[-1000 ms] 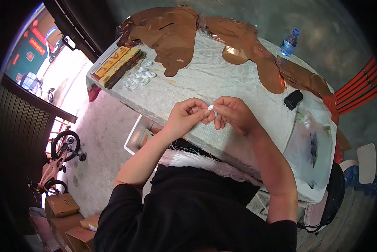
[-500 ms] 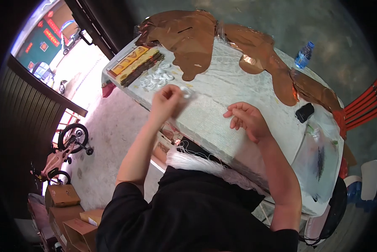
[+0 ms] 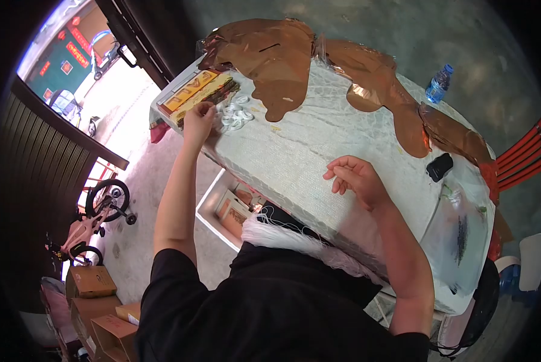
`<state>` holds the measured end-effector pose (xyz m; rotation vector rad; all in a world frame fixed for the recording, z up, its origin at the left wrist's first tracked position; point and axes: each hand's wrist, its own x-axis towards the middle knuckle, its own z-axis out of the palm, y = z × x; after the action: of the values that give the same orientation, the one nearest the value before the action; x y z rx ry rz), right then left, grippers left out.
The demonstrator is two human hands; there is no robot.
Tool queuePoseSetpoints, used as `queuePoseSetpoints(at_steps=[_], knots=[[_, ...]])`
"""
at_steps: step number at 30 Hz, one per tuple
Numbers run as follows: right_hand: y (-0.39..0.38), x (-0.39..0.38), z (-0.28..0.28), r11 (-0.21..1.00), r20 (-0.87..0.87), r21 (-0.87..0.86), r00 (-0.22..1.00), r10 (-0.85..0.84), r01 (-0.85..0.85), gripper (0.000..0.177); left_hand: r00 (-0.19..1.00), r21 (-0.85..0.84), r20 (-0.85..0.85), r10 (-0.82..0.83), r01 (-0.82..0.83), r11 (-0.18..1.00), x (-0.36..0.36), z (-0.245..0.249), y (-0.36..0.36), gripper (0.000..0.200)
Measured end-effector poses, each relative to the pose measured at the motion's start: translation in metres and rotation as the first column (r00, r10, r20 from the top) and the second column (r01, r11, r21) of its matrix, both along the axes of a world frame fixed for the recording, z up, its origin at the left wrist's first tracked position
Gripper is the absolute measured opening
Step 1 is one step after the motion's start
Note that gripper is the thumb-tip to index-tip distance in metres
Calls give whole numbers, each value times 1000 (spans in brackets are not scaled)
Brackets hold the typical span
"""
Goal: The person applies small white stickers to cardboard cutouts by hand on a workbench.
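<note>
My left hand (image 3: 199,122) is at the near edge of a stack of yellow printed cards (image 3: 199,93), fingers curled together. Whether something thin is between its fingertips is hidden. Just right of it lies a pile of small white coiled loops (image 3: 234,114), looking like bundled string. Over the middle of the table my right hand (image 3: 358,181) hovers with fingers loosely bent and apart, holding nothing visible. A hank of white string (image 3: 282,236) lies across my lap, against the table's near edge.
Brown shiny foil sheets (image 3: 273,66) cover the far side of the white-covered table (image 3: 282,151). At right are a water bottle (image 3: 439,83), a black object (image 3: 439,167) and a clear plastic bag (image 3: 460,229). An open white drawer or box (image 3: 207,205) sits below the near edge.
My left hand has moved left, from above the table's near middle to the card stack. The white piece beside it earlier is gone from that spot. My right hand has hardly moved.
</note>
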<state>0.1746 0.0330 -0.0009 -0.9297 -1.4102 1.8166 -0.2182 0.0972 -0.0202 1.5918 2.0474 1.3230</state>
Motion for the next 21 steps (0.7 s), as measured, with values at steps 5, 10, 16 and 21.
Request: queuePoseSetpoints(at_steps=[5,10,16,21], knots=[[1,0,0,1000,18,0,1000,16,-16,14,983,313,167,-80,24,950,18,10,-47,19],[-1,-1,-2,999,42,49,999,4,-6,15,663,-156,702,-259,499,852,39,-2,-116,12],[0,-1,-4,998,18,54,1000,15,-16,15,609,-389,578,-543,791,473,92,-82,-143,12],[-1,-1,-3,998,22,61,1000,16,-17,15,810,-415,-137,-570,475,776,120,-132,-142,17]])
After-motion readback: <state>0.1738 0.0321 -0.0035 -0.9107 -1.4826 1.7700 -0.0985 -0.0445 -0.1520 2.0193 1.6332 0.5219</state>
